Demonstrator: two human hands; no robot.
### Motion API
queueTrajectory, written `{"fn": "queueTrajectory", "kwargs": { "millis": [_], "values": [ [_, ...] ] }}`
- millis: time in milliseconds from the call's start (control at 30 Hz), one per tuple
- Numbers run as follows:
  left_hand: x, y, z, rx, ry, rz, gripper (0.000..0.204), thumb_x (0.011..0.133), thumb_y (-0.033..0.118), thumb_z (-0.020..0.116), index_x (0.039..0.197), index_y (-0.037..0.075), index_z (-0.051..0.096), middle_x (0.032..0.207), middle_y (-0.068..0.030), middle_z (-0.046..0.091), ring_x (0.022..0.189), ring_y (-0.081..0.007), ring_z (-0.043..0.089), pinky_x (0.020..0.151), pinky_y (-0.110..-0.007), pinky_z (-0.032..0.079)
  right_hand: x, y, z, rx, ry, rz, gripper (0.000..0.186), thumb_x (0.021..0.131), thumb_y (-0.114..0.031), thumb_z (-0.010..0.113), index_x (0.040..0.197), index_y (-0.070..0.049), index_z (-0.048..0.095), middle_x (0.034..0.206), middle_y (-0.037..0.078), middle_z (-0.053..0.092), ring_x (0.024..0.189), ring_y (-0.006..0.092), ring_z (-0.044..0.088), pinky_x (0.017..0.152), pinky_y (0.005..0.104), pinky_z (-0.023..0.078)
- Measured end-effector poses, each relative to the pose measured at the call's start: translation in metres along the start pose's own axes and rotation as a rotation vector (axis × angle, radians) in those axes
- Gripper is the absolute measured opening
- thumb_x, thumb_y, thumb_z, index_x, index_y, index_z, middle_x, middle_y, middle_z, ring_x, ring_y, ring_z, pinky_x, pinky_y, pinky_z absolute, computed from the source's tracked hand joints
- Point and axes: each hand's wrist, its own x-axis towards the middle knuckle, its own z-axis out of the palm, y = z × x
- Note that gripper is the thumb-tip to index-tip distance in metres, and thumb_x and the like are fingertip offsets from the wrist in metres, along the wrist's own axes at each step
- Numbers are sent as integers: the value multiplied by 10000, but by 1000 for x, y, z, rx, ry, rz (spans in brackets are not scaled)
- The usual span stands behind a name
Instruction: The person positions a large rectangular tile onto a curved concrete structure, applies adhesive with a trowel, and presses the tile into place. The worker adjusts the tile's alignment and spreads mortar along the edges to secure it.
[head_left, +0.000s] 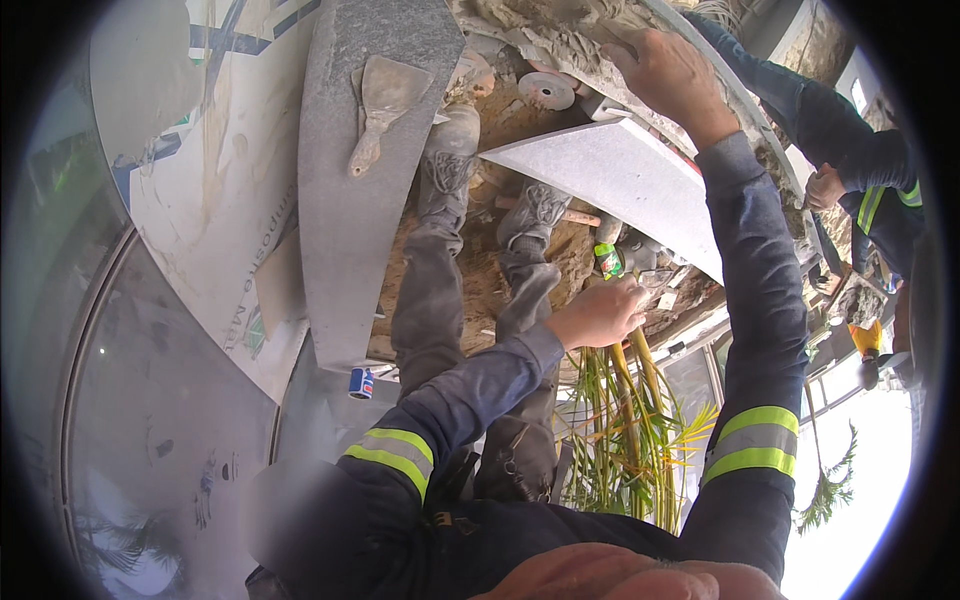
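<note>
My right hand reaches to the far side, its fingers bent at the edge of a curved ledge coated in wet mortar. Whatever those fingers hold, if anything, is hidden. My left hand hovers lower, in front of my body, above the stems of a leafy plant. Its fingers are curled together, and I cannot make out anything in them. Between the two hands lies a pale grey triangular stone slab. Just beyond my left hand is a green-labelled bottle.
A scraper rests on a long grey slab at left. A disc on a power tool and a wooden handle lie near my shoes. A blue can stands nearby. Another person's hand is at right.
</note>
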Motion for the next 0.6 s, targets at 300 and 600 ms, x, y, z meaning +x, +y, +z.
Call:
{"fn": "queueTrajectory", "kwargs": {
  "millis": [300, 600],
  "values": [
    [2, 0, -1, 9, 3, 33, 437, 984, 250, 660, 1326, -14, 594, 1222, -205, 611, 1124, -386, 632, 952, -498, 503, -32, -27, -8, -102, 22, -36, 342, 1014, -295, 625, 1322, -176, 712, 877, 137, 719, 710, 341, 697, 651, 449, 555],
    [2, -3, 2, 20, 43, 35, 429, 1004, 273, 646, 1312, -21, 592, 1222, -204, 611, 1115, -378, 640, 952, -487, 515, -2, 27, 25, -51, 149, 73, 391, 1010, -361, 622, 1346, -176, 698, 964, 166, 754, 838, 350, 734, 710, 445, 576]
  ]
}}
